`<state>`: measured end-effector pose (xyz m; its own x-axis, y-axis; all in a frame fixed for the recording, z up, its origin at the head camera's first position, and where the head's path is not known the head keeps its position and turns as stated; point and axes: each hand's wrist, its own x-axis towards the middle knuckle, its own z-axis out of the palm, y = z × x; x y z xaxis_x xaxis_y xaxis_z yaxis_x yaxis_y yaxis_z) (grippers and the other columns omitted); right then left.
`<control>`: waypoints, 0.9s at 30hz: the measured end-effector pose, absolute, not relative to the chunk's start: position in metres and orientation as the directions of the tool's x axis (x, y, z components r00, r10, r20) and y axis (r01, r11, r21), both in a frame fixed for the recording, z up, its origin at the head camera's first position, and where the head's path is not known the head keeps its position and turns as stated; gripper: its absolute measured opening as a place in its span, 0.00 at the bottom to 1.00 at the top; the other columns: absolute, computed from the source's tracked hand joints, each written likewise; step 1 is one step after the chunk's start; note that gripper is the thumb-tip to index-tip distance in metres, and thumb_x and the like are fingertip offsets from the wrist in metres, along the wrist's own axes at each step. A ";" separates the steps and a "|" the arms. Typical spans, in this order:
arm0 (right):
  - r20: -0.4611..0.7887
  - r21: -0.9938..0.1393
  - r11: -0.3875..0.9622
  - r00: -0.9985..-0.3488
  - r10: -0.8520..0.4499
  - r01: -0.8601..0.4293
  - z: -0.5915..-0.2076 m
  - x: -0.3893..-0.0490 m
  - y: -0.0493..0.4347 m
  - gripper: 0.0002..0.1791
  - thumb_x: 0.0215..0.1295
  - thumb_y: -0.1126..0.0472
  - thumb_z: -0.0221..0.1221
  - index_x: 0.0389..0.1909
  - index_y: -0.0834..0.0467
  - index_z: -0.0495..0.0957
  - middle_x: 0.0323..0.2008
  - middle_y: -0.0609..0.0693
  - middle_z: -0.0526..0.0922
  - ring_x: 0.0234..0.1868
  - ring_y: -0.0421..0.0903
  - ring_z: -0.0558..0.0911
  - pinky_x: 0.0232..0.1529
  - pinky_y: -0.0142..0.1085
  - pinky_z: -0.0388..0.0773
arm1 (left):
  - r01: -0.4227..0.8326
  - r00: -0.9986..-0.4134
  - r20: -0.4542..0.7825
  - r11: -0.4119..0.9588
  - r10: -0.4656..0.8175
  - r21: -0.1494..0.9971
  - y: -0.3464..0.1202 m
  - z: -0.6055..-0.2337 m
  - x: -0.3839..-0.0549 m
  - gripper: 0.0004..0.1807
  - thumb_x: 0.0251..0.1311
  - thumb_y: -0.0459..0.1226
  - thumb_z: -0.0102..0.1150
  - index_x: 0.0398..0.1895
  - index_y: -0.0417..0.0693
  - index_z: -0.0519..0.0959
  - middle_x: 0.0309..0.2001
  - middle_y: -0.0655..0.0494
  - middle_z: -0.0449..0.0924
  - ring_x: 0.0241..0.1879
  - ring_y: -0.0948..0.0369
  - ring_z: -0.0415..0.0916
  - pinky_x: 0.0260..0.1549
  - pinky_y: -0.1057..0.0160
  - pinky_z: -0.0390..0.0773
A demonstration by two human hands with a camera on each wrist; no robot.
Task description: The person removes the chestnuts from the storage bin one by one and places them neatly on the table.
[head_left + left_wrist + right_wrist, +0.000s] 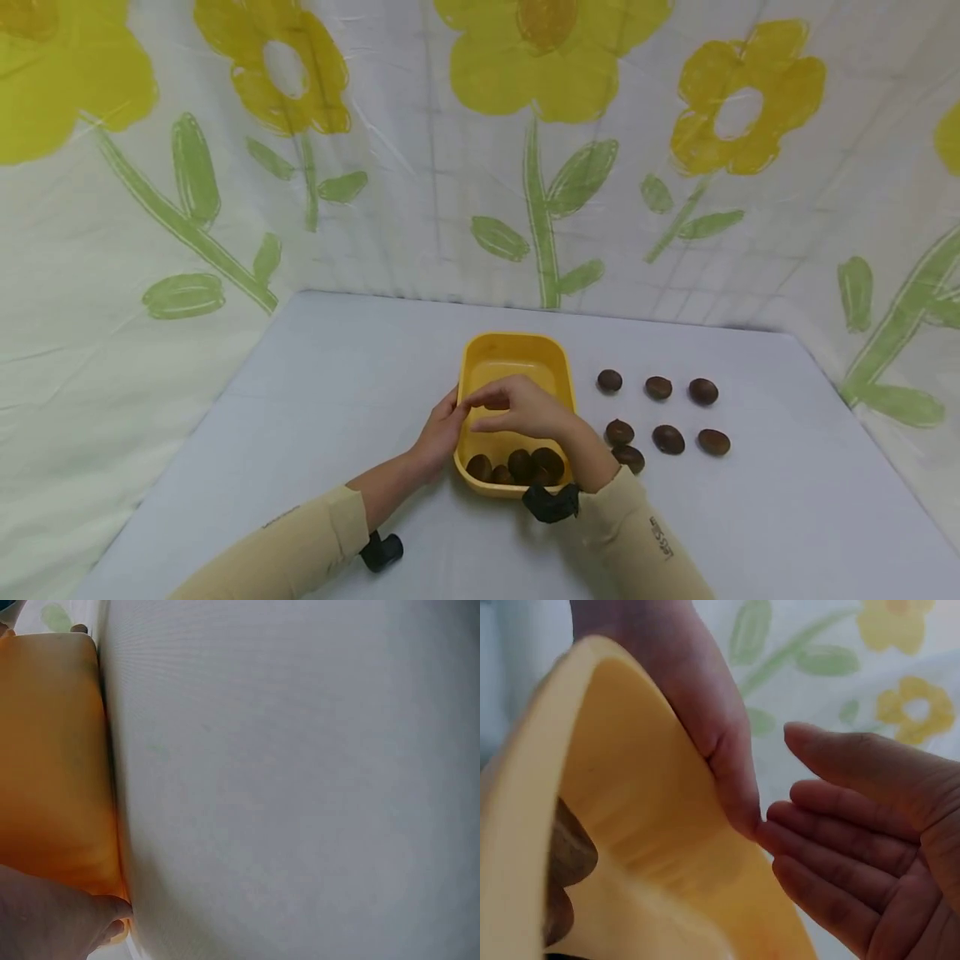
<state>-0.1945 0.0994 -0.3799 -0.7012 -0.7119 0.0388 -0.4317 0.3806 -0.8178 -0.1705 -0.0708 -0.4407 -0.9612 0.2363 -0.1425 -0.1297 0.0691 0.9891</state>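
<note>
A yellow plastic tray point(516, 340) stands on the table with several chestnuts point(521, 465) gathered at its near end. My left hand point(435, 437) grips the tray's left side; in the left wrist view its fingertips point(116, 907) lie by the base edge. Over the tray hovers my right hand point(523, 408), holding nothing. Its fingers are loosely bent and the thumb stands apart. In the right wrist view, the fingertips of the right hand point(847, 840) overlap the end of the left hand point(712, 735) at the rim.
Right of the tray, several loose chestnuts point(668, 439) lie roughly in two rows, one more chestnut point(628, 458) close by the right forearm. A pale cloth covers the table point(337, 358). Behind it hangs a white curtain point(405, 208) with yellow flowers.
</note>
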 end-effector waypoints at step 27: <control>-0.267 -0.771 0.503 -0.520 -0.811 -0.390 -0.410 -0.193 0.085 0.15 0.49 0.66 0.68 0.41 0.58 0.84 0.36 0.46 0.86 0.35 0.34 0.82 0.39 0.24 0.78 | -0.152 -0.963 -0.158 0.044 0.219 0.987 -0.070 -0.442 -0.172 0.28 0.73 0.41 0.33 0.73 0.41 0.47 0.73 0.47 0.49 0.72 0.51 0.48 0.69 0.47 0.51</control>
